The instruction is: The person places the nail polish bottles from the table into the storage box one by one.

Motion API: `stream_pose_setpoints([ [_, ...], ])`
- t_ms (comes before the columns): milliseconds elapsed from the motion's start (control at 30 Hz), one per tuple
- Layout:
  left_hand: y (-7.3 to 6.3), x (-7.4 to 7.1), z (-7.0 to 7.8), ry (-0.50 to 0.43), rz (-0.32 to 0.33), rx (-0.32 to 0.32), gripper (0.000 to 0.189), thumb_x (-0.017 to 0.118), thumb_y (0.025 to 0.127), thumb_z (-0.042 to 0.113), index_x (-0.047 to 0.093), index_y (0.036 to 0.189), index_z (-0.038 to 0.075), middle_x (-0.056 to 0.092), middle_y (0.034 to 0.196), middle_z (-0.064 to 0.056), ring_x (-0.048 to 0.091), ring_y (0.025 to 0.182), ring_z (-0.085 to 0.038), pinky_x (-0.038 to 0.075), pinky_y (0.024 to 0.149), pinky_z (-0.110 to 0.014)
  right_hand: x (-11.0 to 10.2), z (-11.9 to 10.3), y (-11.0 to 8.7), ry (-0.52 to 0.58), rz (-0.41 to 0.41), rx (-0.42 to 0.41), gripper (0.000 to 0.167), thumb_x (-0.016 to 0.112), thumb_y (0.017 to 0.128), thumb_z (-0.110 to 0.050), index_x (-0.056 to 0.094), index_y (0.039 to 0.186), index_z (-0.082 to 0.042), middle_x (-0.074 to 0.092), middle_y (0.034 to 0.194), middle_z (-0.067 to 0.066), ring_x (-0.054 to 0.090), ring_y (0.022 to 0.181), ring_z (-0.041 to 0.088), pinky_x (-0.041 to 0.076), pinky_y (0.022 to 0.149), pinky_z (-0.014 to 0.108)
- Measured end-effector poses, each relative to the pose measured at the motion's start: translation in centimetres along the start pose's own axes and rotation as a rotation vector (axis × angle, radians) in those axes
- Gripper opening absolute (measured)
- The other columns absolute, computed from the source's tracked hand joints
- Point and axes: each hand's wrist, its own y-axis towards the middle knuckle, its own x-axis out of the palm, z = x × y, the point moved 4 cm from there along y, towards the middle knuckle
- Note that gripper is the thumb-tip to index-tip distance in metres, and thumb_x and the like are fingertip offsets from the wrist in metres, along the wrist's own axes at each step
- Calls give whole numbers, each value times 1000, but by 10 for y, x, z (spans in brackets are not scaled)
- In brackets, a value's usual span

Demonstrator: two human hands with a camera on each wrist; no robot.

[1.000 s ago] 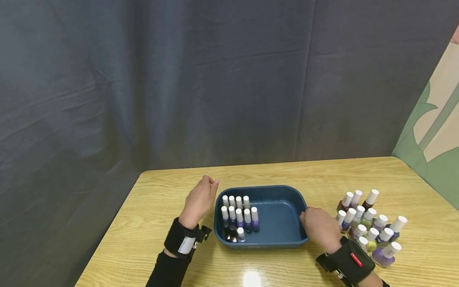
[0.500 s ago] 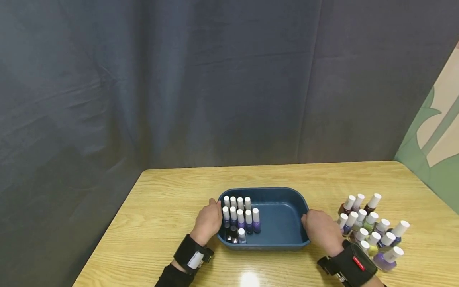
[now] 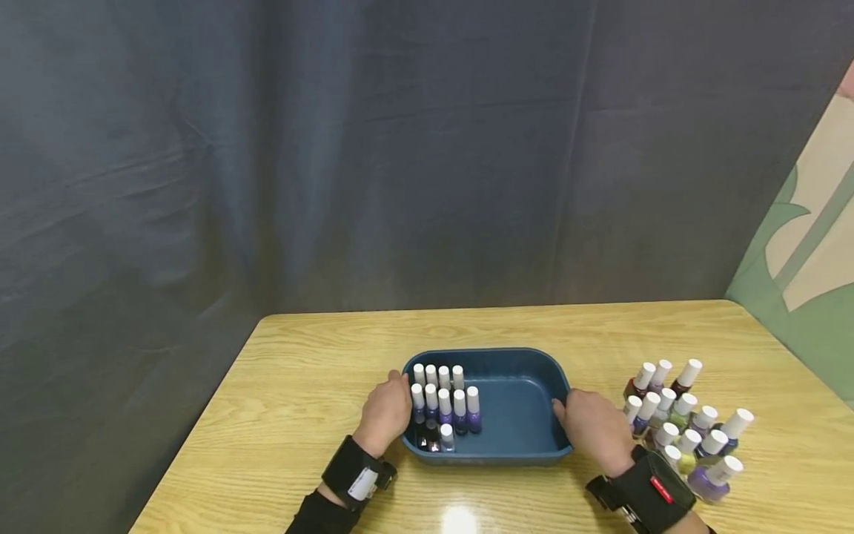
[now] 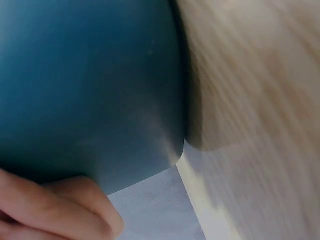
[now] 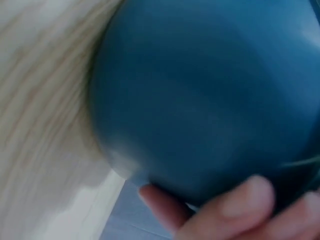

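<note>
A dark blue plastic tray (image 3: 517, 415) sits on the table between both hands. Its left end is held by my left hand (image 3: 385, 415), whose fingers (image 4: 65, 210) lie against the outer wall in the left wrist view. My right hand (image 3: 596, 429) grips the opposite end at the rim; fingertips (image 5: 245, 202) touch the wall in the right wrist view. Nail polish bottles (image 3: 473, 415) with white caps stand in rows in the tray's left part, in purple, dark blue and near-black shades. The tray's right part shows bare floor. Both thumbs are partly hidden.
Several more nail polish bottles (image 3: 711, 480) stand in a loose cluster right of the tray, close to the right forearm. The wooden table (image 3: 320, 356) ends at a dark grey curtain (image 3: 427, 163) behind. A patterned cloth (image 3: 821, 237) hangs at the right.
My left hand has come down and right from above the tray's left corner and taken hold of its left rim. The right hand keeps its grip on the right end.
</note>
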Motion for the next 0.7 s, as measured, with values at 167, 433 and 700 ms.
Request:
stream_pose_setpoints([
  [167,-1,-2,-4,-21,-14,-14,27,36,98,18,50,86,-2,62,71,-22,63,66,-36,45,49,-42,-6,-6,-3,-18,166,-55,47,58,88,-37,43,52,-10,39,45,2,38,37,17,21,39,26],
  [433,-5,-9,-13,-25,-6,-25,27,35,98,17,50,86,-3,61,68,-22,63,63,-36,44,47,-42,-53,-9,-16,17,362,-152,37,63,84,-36,60,76,0,46,49,3,40,40,15,24,40,27],
  [700,-4,-9,-14,-23,-1,-25,28,36,98,18,50,85,-3,60,67,-22,63,63,-36,44,47,-42,-96,28,-38,-33,311,-254,9,68,80,-18,67,82,-10,57,73,0,47,60,10,35,52,26],
])
